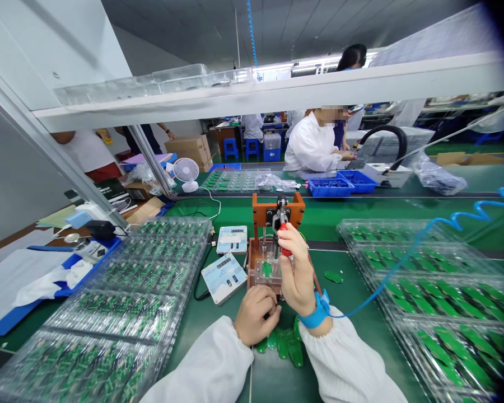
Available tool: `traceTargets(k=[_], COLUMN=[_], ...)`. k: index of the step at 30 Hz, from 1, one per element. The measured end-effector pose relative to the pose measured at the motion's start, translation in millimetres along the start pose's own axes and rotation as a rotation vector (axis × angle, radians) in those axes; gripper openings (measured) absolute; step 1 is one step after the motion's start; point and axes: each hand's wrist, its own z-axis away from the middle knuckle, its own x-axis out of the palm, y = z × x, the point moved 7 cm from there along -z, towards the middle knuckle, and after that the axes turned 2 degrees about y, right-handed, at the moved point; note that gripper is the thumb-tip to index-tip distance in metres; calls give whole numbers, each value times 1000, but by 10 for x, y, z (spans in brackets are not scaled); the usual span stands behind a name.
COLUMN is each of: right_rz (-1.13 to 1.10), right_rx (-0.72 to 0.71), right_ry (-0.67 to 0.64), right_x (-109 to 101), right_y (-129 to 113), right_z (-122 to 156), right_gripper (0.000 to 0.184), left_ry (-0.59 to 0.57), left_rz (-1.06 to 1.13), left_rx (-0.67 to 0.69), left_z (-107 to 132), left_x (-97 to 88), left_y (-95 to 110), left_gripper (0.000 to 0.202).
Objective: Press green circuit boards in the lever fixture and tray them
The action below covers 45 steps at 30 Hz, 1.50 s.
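My right hand is closed around the red handle of a toggle clamp on an orange-framed test fixture. A blue wrist strap circles that wrist. My left hand rests at the fixture's front edge with its fingers curled in; whatever they may hold is hidden. Under the clamp, a green circuit board lies on the fixture's clear plate. Several loose green boards are heaped on the bench below my hands. One more green board lies right of the fixture.
Stacked clear trays of boards stand at left, and more trays at right. Two meter boxes sit left of the fixture. A coiled blue cord runs from my strap. Beyond are a fan, blue bins and a seated co-worker.
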Motion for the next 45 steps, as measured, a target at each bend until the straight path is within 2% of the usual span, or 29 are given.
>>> traceTargets(k=[31, 35, 38, 41, 43, 45], right_rz=[22, 75, 151, 174, 115, 12], right_rx=[17, -70, -137, -114, -22, 97], right_ry=[15, 9, 1, 15, -4, -72], right_x=[-6, -79, -161, -207, -168, -54], right_y=[43, 12, -105, -176, -65, 188], right_z=[13, -29, -250, -730, -1131, -1490], right_gripper=[36, 33, 30, 28, 31, 39], left_ry=[-9, -9, -19, -27, -23, -19], left_rz=[-18, -17, -17, -13, -8, -5], left_rx=[1, 7, -1, -1, -2, -4], left_z=[-22, -20, -20, -23, -25, -22], left_x=[-13, -18, -21, -28, -34, -33], left_y=[16, 22, 16, 16, 12, 1], left_gripper=[25, 26, 26, 26, 26, 27])
